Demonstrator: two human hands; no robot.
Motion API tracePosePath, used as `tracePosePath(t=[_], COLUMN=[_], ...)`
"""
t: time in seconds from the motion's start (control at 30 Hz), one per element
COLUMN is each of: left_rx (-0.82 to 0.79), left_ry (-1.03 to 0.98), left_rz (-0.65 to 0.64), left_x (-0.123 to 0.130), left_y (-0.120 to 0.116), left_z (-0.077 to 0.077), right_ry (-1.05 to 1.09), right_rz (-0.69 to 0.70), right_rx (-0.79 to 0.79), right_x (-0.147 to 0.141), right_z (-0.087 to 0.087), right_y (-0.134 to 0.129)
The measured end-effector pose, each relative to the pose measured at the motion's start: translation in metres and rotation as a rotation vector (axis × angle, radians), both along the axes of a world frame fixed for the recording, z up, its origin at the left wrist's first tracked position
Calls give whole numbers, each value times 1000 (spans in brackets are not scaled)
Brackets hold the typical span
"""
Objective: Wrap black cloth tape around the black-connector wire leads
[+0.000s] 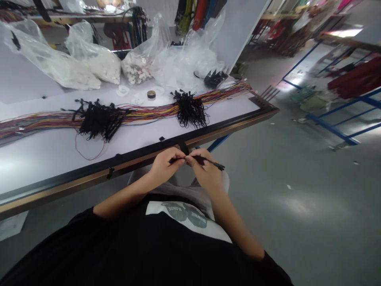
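Note:
A thin black cable with a connector (219,166) at its right end runs between my two hands, just off the table's front edge. My left hand (168,165) is closed, thumb and finger pinching the cable's left part. Close beside it, nearly touching, my right hand (205,169) pinches the same cable, and the connector sticks out to the right. Beyond them on the table lie a long bundle of coloured wires (151,113), a left cluster of black connectors (99,119) and a right cluster of black connectors (190,109).
The white table (131,139) has a dark and copper-coloured front edge. At its back stand clear plastic bags (104,65) with white parts, near a tape roll (151,94). A blue metal frame (330,131) stands on the floor to the right.

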State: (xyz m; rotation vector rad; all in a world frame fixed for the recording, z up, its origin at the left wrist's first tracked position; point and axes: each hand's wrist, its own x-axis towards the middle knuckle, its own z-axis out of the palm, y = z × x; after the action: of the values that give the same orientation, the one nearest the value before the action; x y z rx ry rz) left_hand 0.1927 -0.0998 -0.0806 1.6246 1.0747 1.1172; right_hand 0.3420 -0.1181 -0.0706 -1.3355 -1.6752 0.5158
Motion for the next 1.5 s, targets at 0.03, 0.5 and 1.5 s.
tracePosePath(t=[0.03, 0.5, 1.5], left_rx=[-58, -129, -459], left_ry=[-68, -1, -443], left_rz=[28, -263, -216], left_x=[0, -22, -1], left_y=[1, -3, 4], left_z=[0, 10, -8], right_ry=[-4, 276, 410], right_rz=[-10, -155, -136], right_rx=[19, -273, -154], right_x=[0, -3, -9], right_z=[0, -7, -16], right_y=[0, 4, 0])
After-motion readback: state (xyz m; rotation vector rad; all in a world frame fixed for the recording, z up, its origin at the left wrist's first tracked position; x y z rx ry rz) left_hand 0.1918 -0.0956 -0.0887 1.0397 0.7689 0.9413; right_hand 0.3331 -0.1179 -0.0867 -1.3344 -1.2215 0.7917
